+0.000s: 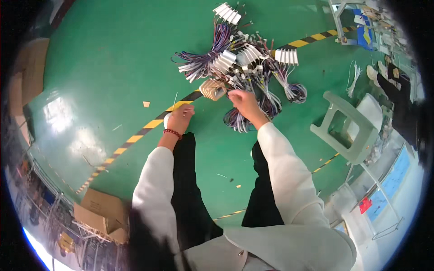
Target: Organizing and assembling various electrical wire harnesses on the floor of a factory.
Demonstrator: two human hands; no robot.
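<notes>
My left hand (181,116), with a red bead bracelet at its wrist, is above the green floor beside the black-and-yellow tape. Its fingers are slightly apart and bent, and I see nothing in them. At the near edge of a pile of cable bundles (253,79), my right hand (245,103) has its fingers curled together. Whatever they may pinch is hidden. Just left of those fingertips lies a beige ribbed stack (212,89). Dark coiled cables (237,121) sit under and beside the right hand. White ribbed pieces (224,60) wrap several bundles.
Black-and-yellow tape (135,137) crosses the green floor. A grey-green plastic stool (348,128) stands at the right, near a person's dark-clothed legs (395,97). An open cardboard box (101,210) is at the lower left. White ties (354,80) and small scraps lie about.
</notes>
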